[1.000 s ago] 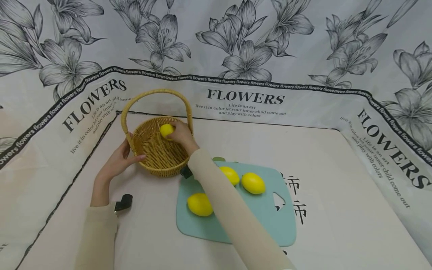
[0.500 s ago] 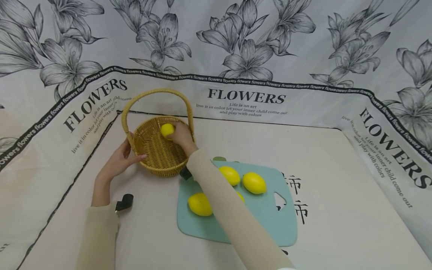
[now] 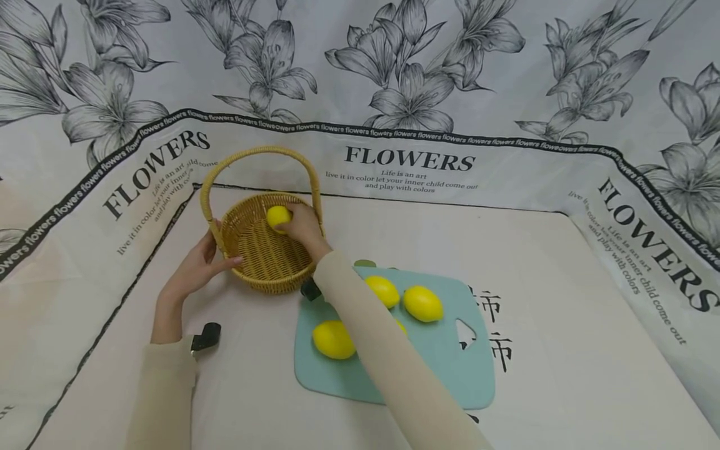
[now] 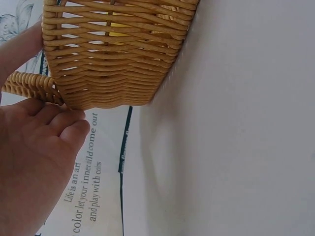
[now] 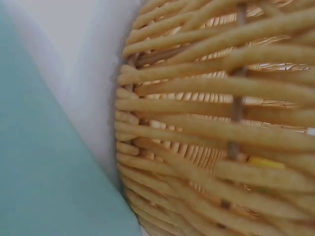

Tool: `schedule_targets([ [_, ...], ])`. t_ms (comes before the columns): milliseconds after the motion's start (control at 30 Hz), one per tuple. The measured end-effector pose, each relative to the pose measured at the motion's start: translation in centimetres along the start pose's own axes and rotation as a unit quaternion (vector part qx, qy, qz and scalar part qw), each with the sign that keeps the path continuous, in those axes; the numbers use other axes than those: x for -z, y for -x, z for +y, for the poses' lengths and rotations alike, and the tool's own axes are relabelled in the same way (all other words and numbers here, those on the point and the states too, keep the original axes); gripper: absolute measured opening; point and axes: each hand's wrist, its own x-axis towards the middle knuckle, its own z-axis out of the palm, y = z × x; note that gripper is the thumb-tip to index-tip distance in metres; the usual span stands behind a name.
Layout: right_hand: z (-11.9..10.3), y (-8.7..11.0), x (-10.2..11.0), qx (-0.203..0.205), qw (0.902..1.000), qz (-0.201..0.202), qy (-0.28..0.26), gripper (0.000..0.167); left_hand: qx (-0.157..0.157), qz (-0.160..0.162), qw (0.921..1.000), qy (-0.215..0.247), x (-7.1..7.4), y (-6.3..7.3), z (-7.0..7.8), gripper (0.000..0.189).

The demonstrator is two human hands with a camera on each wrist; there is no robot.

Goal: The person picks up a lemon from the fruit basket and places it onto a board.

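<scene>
In the head view a wicker basket (image 3: 272, 287) with an arched handle stands at the left, tilted slightly toward me. My left hand (image 3: 194, 269) grips its left side, thumb over the rim and fingers outside. The left wrist view has those curled fingers of the left hand (image 4: 44, 147) against the woven wall beside the handle's foot. Reaching inside, my right hand (image 3: 304, 226) holds a lemon (image 3: 278, 219) near the far wall; the fingertips are partly hidden. In the right wrist view the basket weave (image 5: 197, 147) hides the hand, and a bit of yellow shows through the gaps.
To the basket's right lies a pale teal cutting board (image 3: 450, 381) bearing several lemons (image 3: 423, 304), one mostly covered by my right sleeve (image 3: 388, 350). Something green (image 3: 365, 264) peeks out behind the board. Flower-printed cloth (image 3: 410, 159) rises at the back and sides.
</scene>
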Motion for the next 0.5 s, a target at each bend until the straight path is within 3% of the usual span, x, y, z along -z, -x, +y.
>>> schedule_targets([
  [300,0.0,0.9,1.0,0.018,0.9997,-0.01,-0.01,0.058,-0.011,-0.003,0.9999,0.005,0.0,0.0,0.2,0.098],
  [500,-0.2,1.7,1.6,0.045,0.999,-0.004,-0.002,0.057,-0.001,-0.003,1.0,0.004,-0.1,0.1,0.4,0.098],
])
